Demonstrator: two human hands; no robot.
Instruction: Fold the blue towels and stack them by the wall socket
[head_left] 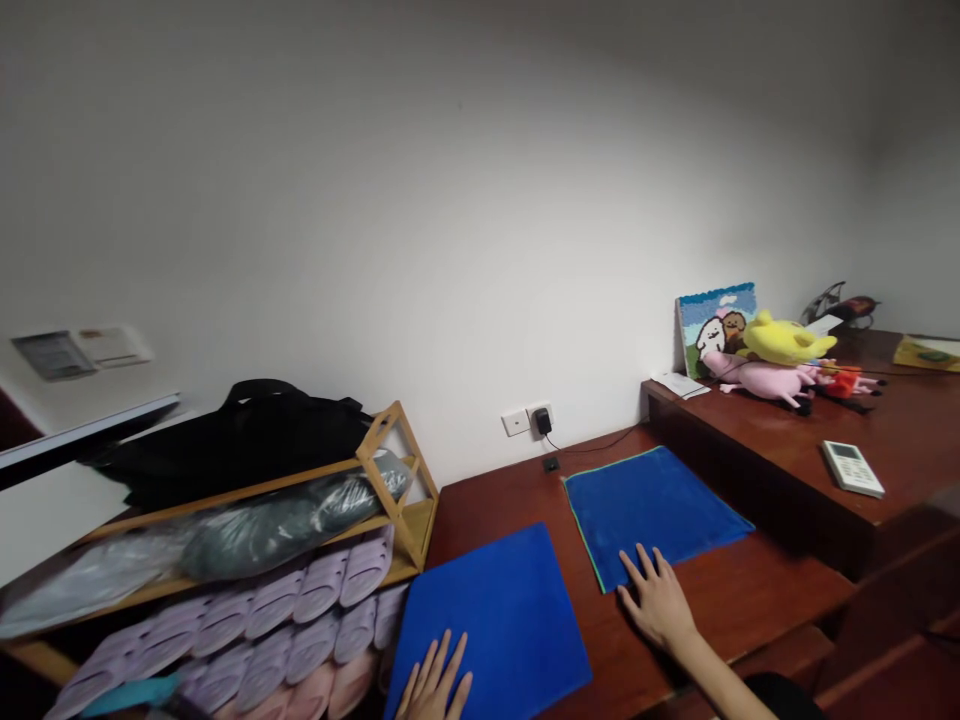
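Observation:
My left hand (433, 685) lies on a smooth bright blue sheet (499, 610), fingers spread, near its lower left part. What the sheet is made of I cannot tell. To the right, my right hand (657, 603) rests with spread fingers at the near edge of a darker blue cloth (649, 510) with a green-edged border. Its fingertips touch the cloth and the palm is over the bare wood. Both blue pieces are spread flat on the reddish-brown desk (487, 505), with a strip of wood between them. Neither hand grips anything.
A wooden rack (409, 520) at left holds lilac slippers (274, 600), plastic-wrapped items and a black bag (255, 435). On the raised desk section at right are plush toys (787, 342), a dog picture (720, 320) and a white remote (853, 468). A black plug (542, 421) sits in the wall socket.

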